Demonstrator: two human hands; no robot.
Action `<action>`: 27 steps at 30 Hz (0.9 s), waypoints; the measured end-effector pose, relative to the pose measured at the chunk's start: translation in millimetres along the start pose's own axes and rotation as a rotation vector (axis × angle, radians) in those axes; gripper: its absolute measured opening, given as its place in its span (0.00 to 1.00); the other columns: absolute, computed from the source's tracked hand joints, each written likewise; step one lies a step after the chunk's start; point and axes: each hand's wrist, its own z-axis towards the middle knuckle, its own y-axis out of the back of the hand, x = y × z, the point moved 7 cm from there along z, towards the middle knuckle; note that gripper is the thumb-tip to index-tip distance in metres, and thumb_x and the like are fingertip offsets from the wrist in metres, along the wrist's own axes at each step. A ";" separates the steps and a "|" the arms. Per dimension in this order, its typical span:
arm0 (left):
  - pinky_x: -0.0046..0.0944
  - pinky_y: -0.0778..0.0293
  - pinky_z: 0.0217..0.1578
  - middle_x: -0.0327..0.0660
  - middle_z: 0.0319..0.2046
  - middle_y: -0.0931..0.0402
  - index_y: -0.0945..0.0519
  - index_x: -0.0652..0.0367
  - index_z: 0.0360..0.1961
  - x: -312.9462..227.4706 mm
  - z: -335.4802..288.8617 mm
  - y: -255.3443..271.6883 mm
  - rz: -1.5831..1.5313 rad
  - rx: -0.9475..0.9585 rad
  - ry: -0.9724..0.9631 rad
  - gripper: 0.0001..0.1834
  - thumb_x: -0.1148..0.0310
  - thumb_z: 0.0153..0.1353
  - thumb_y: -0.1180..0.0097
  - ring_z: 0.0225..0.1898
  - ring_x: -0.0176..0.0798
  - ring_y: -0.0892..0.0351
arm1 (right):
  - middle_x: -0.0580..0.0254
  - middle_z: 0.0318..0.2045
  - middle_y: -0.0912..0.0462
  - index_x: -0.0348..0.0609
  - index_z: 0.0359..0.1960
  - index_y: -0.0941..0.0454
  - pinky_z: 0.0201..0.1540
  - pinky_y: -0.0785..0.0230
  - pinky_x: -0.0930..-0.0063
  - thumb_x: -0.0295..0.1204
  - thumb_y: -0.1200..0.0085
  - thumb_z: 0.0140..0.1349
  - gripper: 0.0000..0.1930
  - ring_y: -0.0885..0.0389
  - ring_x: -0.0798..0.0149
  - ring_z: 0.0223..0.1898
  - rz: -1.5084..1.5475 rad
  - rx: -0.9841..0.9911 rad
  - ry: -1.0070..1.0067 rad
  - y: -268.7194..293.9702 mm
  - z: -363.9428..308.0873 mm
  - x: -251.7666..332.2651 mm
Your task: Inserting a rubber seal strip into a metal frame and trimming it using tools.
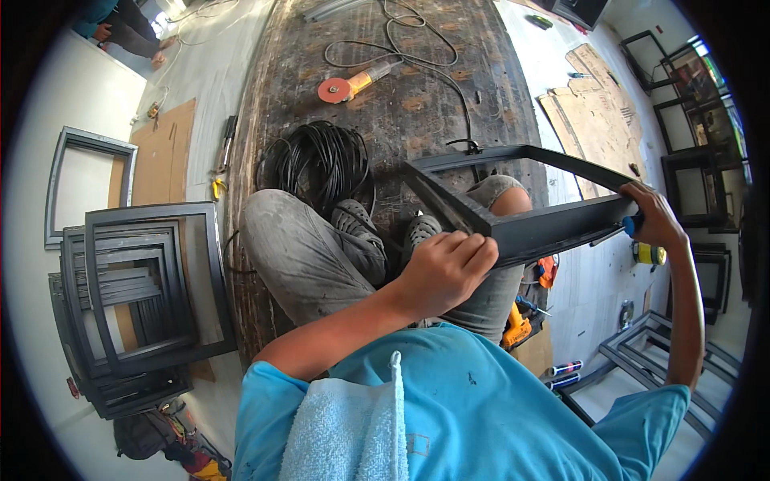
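A black rectangular frame (553,232) is held tilted above my right knee. My left hand (449,272) is closed around its near left corner, fingers over the top edge. At the right end, my right hand (659,218) grips the frame's corner, with a blue-handled screwdriver (633,224) in the same hand. The screwdriver's thin shaft points left along the frame's lower edge; its tip is hard to make out. A coil of black rubber strip (321,164) lies by my feet, left of the frame.
An angle grinder (353,83) with a red disc and a long cord lies ahead on the worn board (297,88). Dark frames (152,212) are stacked at left. A yellow power drill (520,327) sits by my right thigh. Cardboard (593,112) covers floor at far right; more frames (696,188) lean there.
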 end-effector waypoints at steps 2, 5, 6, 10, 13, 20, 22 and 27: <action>0.43 0.19 0.39 0.41 0.37 0.22 0.23 0.60 0.46 8.1 6.8 -6.4 -0.028 0.009 -0.008 0.29 0.67 0.41 0.26 0.37 0.45 0.17 | 0.48 0.45 0.17 0.40 0.51 0.24 0.54 0.26 0.55 0.22 0.35 0.39 0.30 0.18 0.42 0.49 0.008 -0.049 -0.020 -0.6 -3.1 3.2; 0.42 0.19 0.37 0.41 0.36 0.22 0.23 0.60 0.47 15.1 4.5 -5.4 -0.073 0.022 -0.015 0.30 0.68 0.40 0.25 0.36 0.44 0.17 | 0.49 0.40 0.20 0.40 0.45 0.26 0.48 0.25 0.54 0.20 0.35 0.33 0.29 0.20 0.40 0.44 0.059 -0.087 -0.089 -14.9 -6.3 11.0; 0.42 0.19 0.36 0.41 0.36 0.22 0.23 0.60 0.47 18.8 0.6 -1.8 -0.093 0.020 -0.009 0.30 0.68 0.39 0.25 0.36 0.44 0.17 | 0.50 0.40 0.20 0.40 0.45 0.26 0.47 0.25 0.55 0.22 0.34 0.33 0.30 0.19 0.40 0.44 0.038 -0.066 -0.101 -19.2 -11.5 18.3; 0.45 0.18 0.38 0.43 0.36 0.21 0.22 0.60 0.48 34.7 -22.0 13.4 -0.108 0.141 0.005 0.31 0.72 0.38 0.25 0.38 0.49 0.16 | 0.53 0.36 0.24 0.40 0.44 0.26 0.42 0.26 0.54 0.27 0.31 0.39 0.26 0.20 0.45 0.40 0.002 0.003 -0.136 -35.8 -34.1 51.6; 0.47 0.19 0.43 0.45 0.39 0.20 0.22 0.60 0.51 58.9 -38.4 25.0 -0.064 0.218 0.030 0.32 0.72 0.40 0.27 0.43 0.51 0.17 | 0.56 0.42 0.23 0.44 0.51 0.25 0.43 0.25 0.54 0.29 0.28 0.41 0.31 0.19 0.47 0.42 0.158 0.020 -0.177 -43.7 -40.9 74.8; 0.54 0.21 0.47 0.54 0.43 0.19 0.22 0.67 0.52 111.3 -72.0 53.8 0.001 0.188 0.052 0.27 0.80 0.45 0.44 0.43 0.62 0.18 | 0.63 0.36 0.16 0.39 0.43 0.17 0.46 0.27 0.69 0.37 0.35 0.59 0.16 0.22 0.68 0.40 0.928 -0.316 -0.638 -114.2 -132.6 -25.0; 0.53 0.21 0.46 0.56 0.43 0.20 0.22 0.67 0.52 125.1 -76.8 57.7 -0.072 0.231 0.023 0.26 0.81 0.46 0.45 0.43 0.63 0.18 | 0.67 0.34 0.17 0.45 0.43 0.15 0.40 0.28 0.71 0.38 0.34 0.60 0.14 0.23 0.72 0.38 1.165 -0.381 -0.915 -166.9 -163.6 -46.1; 0.51 0.22 0.47 0.56 0.43 0.21 0.22 0.67 0.52 140.2 -76.2 63.1 -0.006 0.315 0.094 0.25 0.80 0.47 0.44 0.42 0.61 0.19 | 0.65 0.38 0.15 0.45 0.46 0.13 0.35 0.28 0.79 0.36 0.38 0.64 0.13 0.19 0.72 0.34 1.821 -0.586 -1.030 -271.0 -164.5 -40.3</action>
